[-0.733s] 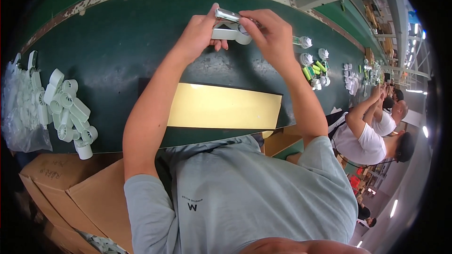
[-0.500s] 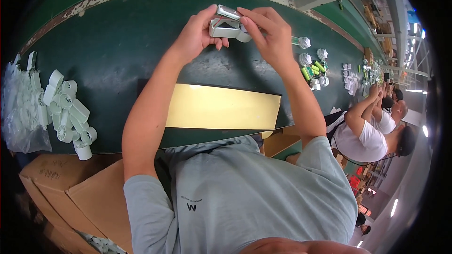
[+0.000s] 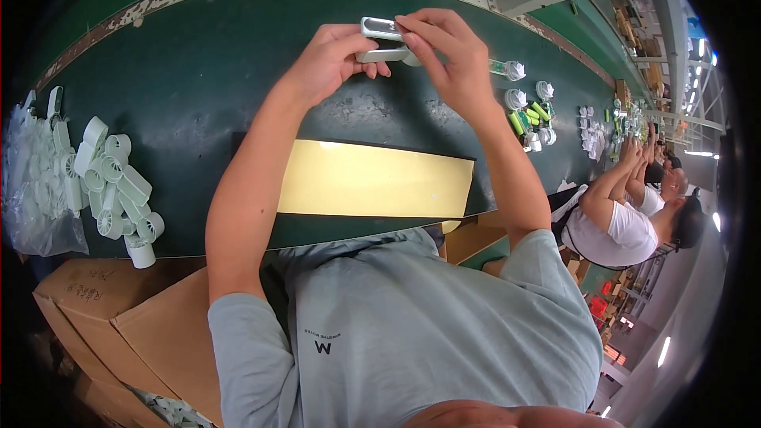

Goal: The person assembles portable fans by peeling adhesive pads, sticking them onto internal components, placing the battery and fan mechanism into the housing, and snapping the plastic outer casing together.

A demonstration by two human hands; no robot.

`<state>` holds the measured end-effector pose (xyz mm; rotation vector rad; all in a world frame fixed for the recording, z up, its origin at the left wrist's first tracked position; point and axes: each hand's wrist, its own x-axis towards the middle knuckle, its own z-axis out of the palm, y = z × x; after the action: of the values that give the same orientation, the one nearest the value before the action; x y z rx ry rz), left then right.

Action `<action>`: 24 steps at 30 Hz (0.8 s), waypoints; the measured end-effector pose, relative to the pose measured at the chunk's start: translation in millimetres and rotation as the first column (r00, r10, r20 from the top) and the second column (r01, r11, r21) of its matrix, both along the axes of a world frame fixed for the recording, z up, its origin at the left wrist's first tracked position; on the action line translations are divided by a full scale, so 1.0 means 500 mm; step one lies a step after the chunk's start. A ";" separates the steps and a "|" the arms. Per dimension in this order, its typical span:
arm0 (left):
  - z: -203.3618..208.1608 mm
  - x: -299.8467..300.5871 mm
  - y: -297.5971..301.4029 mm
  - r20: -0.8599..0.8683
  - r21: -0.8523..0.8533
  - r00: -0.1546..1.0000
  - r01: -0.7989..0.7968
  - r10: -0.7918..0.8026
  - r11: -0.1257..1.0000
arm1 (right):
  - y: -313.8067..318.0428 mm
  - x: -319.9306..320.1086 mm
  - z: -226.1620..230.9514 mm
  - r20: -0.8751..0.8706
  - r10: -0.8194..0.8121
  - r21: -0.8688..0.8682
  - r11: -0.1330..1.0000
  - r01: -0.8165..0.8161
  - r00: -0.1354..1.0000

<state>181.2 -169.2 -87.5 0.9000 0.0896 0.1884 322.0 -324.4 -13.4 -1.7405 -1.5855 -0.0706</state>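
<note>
Near the far side of the bench, both my hands are raised around a pale plastic housing point(image 3: 384, 55) with a rounded end. My left hand point(image 3: 326, 61) grips its left end, the thumb over the top and fingertips curled beneath. A long rounded cover piece point(image 3: 380, 28), pale-edged with a dark grey face, sits just above the housing, separated from it by a narrow gap at the left. My right hand point(image 3: 456, 57) pinches the right end of this cover with thumb and fingers. The housing's rounded end is partly hidden behind the right fingers.
A yellow mat point(image 3: 372, 181) lies before me. At left are pale round-ended housings point(image 3: 115, 178) and a clear plastic bag point(image 3: 40, 190). White finned parts point(image 3: 515, 99) and green battery cells point(image 3: 533, 117) lie at right. Cardboard boxes point(image 3: 158, 325) stand below; co-workers point(image 3: 614, 226) sit at right.
The cover piece has tipped and come down slightly, its dark face now showing. My left thumb has lowered onto the housing's end, and the red wire seen before is hidden.
</note>
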 end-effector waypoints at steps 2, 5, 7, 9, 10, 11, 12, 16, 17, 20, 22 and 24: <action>0.002 -0.003 0.004 0.005 -0.043 1.000 0.018 -0.018 0.999 | 0.001 0.004 -0.002 0.019 0.029 -0.004 1.000 -0.028 0.999; 0.023 -0.007 -0.005 -0.001 -0.014 1.000 0.010 -0.010 1.000 | 0.001 0.012 -0.001 0.009 0.013 -0.043 0.999 -0.013 1.000; 0.028 -0.003 -0.012 -0.010 0.059 1.000 -0.015 0.016 0.998 | 0.003 0.015 -0.004 0.006 0.034 0.046 0.998 -0.035 0.999; 0.027 -0.001 -0.014 0.025 0.315 0.995 -0.096 0.092 0.944 | 0.002 0.016 -0.010 -0.011 0.048 0.044 0.998 -0.048 0.999; 0.027 0.000 -0.014 0.024 0.315 0.995 -0.097 0.094 0.944 | 0.002 0.017 -0.011 -0.026 0.060 0.042 0.997 -0.059 0.998; 0.026 0.000 -0.015 0.026 0.334 0.994 -0.106 0.104 0.937 | 0.002 0.017 -0.013 -0.029 0.064 0.041 0.997 -0.063 0.998; 0.024 0.000 -0.015 0.028 0.353 0.993 -0.116 0.113 0.929 | 0.002 0.017 -0.015 -0.027 0.069 0.030 0.997 -0.068 0.997; 0.014 0.007 -0.026 0.077 0.401 0.982 -0.187 0.171 0.897 | 0.003 0.020 -0.013 -0.001 0.077 -0.008 0.997 -0.077 0.997; 0.017 0.005 -0.027 0.089 0.392 0.982 -0.189 0.167 0.900 | 0.002 0.023 -0.013 -0.002 0.080 -0.008 0.997 -0.080 0.997; 0.021 0.004 -0.025 0.096 0.388 0.982 -0.189 0.164 0.902 | 0.002 0.029 -0.016 -0.020 0.130 0.017 0.991 -0.129 0.991; 0.022 0.002 -0.024 0.091 0.393 0.982 -0.187 0.165 0.900 | 0.003 0.028 -0.017 -0.036 0.137 0.014 0.991 -0.136 0.990; 0.024 0.000 -0.024 0.096 0.397 0.982 -0.187 0.162 0.899 | 0.002 0.027 -0.017 -0.044 0.141 0.011 0.990 -0.141 0.989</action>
<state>181.3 -181.1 -75.3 1.3011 0.0755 0.4127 335.5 -323.4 -21.6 -1.6083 -1.6681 0.0310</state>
